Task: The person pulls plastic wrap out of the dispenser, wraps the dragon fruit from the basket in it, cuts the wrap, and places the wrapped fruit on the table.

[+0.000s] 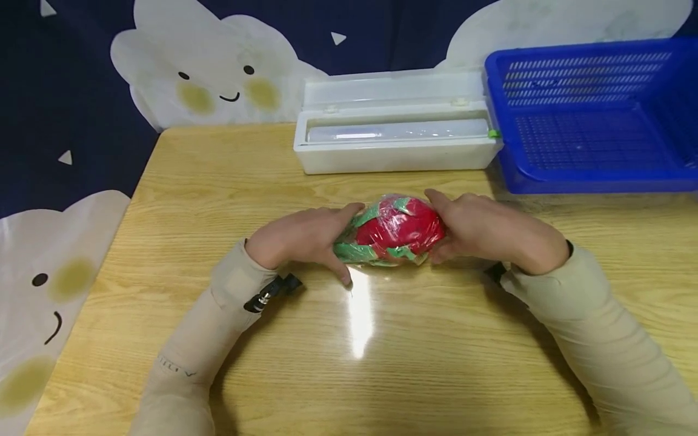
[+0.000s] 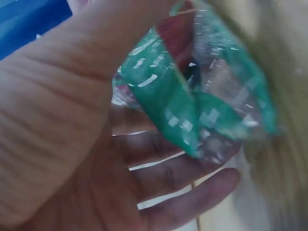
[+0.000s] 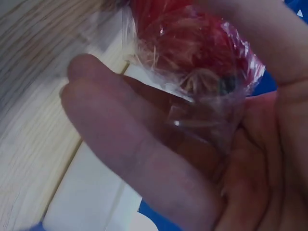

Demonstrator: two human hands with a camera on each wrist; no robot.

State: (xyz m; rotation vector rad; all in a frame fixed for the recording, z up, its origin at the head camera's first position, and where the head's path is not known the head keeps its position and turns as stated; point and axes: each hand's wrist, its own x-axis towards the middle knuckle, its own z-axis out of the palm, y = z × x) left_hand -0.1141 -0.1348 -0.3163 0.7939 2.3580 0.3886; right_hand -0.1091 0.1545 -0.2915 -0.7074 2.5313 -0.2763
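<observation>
A red fruit with green leaf tips, a dragon fruit (image 1: 395, 231), lies wrapped in clear film on the wooden table (image 1: 218, 181). My left hand (image 1: 305, 239) cups its left end, thumb on top and fingers below. My right hand (image 1: 485, 230) cups its right end the same way. In the left wrist view the green tips under the film (image 2: 192, 110) lie against my palm and fingers (image 2: 192, 192). The right wrist view shows the red end with bunched film (image 3: 202, 62) held between my thumb and fingers (image 3: 134, 144).
A white cling-film dispenser box (image 1: 392, 130) with its lid up stands at the back of the table. An empty blue plastic basket (image 1: 589, 115) sits at the back right. A dark cloth with cloud faces (image 1: 218, 79) surrounds the table.
</observation>
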